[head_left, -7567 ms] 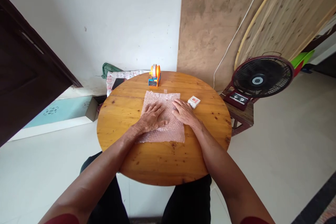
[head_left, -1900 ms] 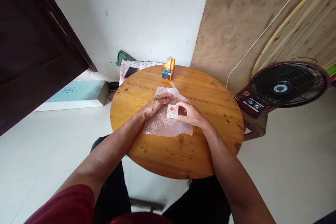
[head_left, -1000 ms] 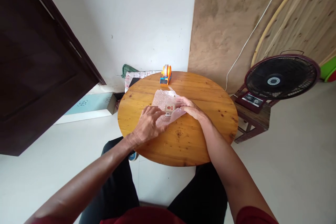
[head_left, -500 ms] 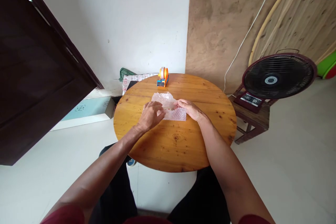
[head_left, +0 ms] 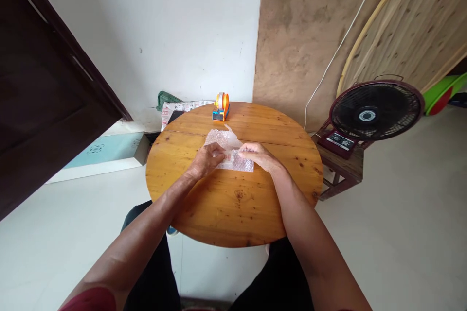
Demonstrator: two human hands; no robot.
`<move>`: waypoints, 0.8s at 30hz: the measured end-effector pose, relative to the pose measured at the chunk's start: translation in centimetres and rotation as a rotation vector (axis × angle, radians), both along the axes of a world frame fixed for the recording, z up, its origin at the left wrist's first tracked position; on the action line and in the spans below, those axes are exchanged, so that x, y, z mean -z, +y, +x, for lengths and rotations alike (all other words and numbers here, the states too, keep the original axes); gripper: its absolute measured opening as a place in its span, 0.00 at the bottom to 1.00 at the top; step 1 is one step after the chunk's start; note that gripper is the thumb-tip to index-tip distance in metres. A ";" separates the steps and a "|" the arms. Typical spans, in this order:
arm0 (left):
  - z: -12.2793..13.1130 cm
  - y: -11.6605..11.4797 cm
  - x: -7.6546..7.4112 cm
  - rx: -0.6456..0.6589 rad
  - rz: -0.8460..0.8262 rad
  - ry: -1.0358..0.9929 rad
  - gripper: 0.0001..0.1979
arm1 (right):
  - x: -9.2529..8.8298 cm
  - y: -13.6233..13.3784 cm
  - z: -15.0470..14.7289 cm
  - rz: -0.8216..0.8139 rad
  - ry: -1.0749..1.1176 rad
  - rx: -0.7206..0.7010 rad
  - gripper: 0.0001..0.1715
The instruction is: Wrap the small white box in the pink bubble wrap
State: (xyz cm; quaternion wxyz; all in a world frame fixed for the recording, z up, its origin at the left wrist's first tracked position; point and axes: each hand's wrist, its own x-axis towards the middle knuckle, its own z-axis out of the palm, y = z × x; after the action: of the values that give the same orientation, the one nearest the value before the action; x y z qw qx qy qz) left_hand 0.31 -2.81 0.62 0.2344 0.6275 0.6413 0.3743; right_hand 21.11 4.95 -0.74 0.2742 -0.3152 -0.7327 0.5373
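Note:
A sheet of clear bubble wrap [head_left: 218,138] lies on the round wooden table [head_left: 233,209], its near part folded over. Between my hands a small item with reddish marks shows through the plastic; what it is I cannot make out. My left hand [head_left: 207,159] pinches the wrap at its left side, thumb against fingers. On the right, my right hand [head_left: 258,155] grips the folded layer with fingertips and thumb. Behind the wrap, toward the table's far edge, stands an orange and blue tape dispenser [head_left: 221,107] with a roll of tape on it.
To the right a dark red fan [head_left: 375,112] stands on a wooden stool [head_left: 341,167]. A pale blue and white box [head_left: 102,155] lies on the floor at left, near a dark door [head_left: 47,82]. A printed sack [head_left: 171,110] leans by the wall behind the table.
My right hand has brought the raised wrap down and toward me, folding it over the small item. My left hand has closed onto the wrap's left side. The view has shifted slightly.

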 end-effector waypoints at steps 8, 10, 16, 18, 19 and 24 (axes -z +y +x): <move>0.8 -1.9 -0.4 0.047 -0.041 -0.220 0.08 | -0.8 -0.2 0.5 0.117 -0.142 -0.061 0.10; 1.0 -2.0 -0.3 0.052 -0.033 -0.230 0.08 | -1.1 -0.3 0.5 0.135 -0.147 -0.066 0.09; 1.3 -2.2 -0.2 0.026 -0.008 -0.226 0.07 | -1.9 -0.9 0.5 0.179 -0.226 -0.111 0.12; 1.4 -2.2 -0.2 0.027 -0.012 -0.225 0.08 | -2.0 -1.1 0.5 0.174 -0.195 -0.113 0.13; 1.4 -2.3 -0.2 0.032 -0.015 -0.226 0.08 | -1.9 -1.1 0.4 0.157 -0.165 -0.119 0.14; 1.5 -2.3 0.0 0.016 -0.011 -0.191 0.08 | -0.9 -1.3 -0.7 0.088 -0.086 -0.102 0.22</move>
State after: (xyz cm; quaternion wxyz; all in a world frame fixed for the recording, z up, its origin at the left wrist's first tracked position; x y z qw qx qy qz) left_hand 1.82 -5.08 0.58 0.3007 0.5927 0.6132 0.4270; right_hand 20.38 3.70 0.16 0.2284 -0.2879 -0.7816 0.5040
